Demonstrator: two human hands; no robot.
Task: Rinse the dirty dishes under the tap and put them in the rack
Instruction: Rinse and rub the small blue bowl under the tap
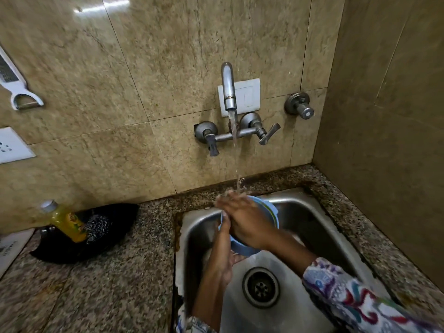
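Water ran from the wall tap [228,92] straight down onto a light blue plastic bowl [266,213] held over the steel sink [310,219], above and left of the drain [260,287]. Left hand [222,251] gripped the bowl from below at its near-left rim, thumb over the edge. Right hand [245,221] lay inside the bowl with fingers mostly straight, pressing and rubbing the inner surface under the stream, so not clamped on anything. Bowl was tilted toward the person.

Handling guess: bowl looked light, stiff, not fragile, but wet and likely slick. Best hold probably at the rim, thumb inside and fingers under, as the left hand had it.

No rack in view, so placement not yet done.

Left of the sink on the granite counter [125,260]: yellow dish-soap bottle [68,224] leaning over a black pan-like item [96,234] with a steel scrubber [97,228]. Peeler [16,85] hung on the wall far left of the tap.
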